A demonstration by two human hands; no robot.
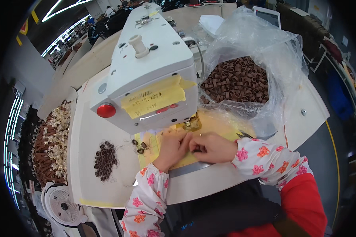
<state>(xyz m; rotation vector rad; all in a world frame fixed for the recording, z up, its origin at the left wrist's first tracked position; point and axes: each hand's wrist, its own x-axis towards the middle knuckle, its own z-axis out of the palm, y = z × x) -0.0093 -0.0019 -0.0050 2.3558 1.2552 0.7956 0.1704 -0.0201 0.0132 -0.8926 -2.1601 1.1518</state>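
Observation:
Under the head of a white sewing machine (154, 85), my two hands meet just in front of the presser area (190, 123). My left hand (171, 148) has its fingers bent and drawn together toward the right hand. Curled fingers close my right hand (214, 147), with something small and dark showing beneath them; its kind cannot be made out. Yellow covering (182, 161) lies below both hands. Left of them, a few dark brown fabric loops (141, 150) trail loose threads. Farther left sits a pile of similar threaded loops (105, 162).
An open clear plastic bag (283, 75) full of brown loops (239, 81) stands on the right. Thread snips (244, 135) lie by the right sleeve. A red button (106, 110) marks the machine's front. At the left are a small white fan (64, 206) and heaped brown strips (47, 152).

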